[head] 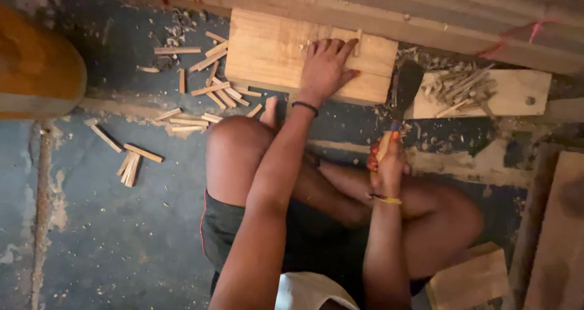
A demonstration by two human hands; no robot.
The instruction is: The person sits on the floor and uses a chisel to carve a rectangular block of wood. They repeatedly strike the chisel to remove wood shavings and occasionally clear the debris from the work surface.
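Observation:
My left hand [325, 67] rests on a light wooden block [267, 51], its fingers holding a small upright wooden stick [359, 42] against the block's right part. My right hand [386, 164] is closed around the pale handle of a dark-bladed chopping knife [406, 85], whose blade points up beside the block's right edge. I am squatting, with my knees below the block.
Cut wooden sticks [210, 91] lie scattered left of the block, with more sticks [131, 161] on the blue-grey floor. A pale board [517, 94] at the right carries a pile of thin splinters [459, 88]. Timber beams [426, 18] run along the top. Wooden boards [471, 279] lie at lower right.

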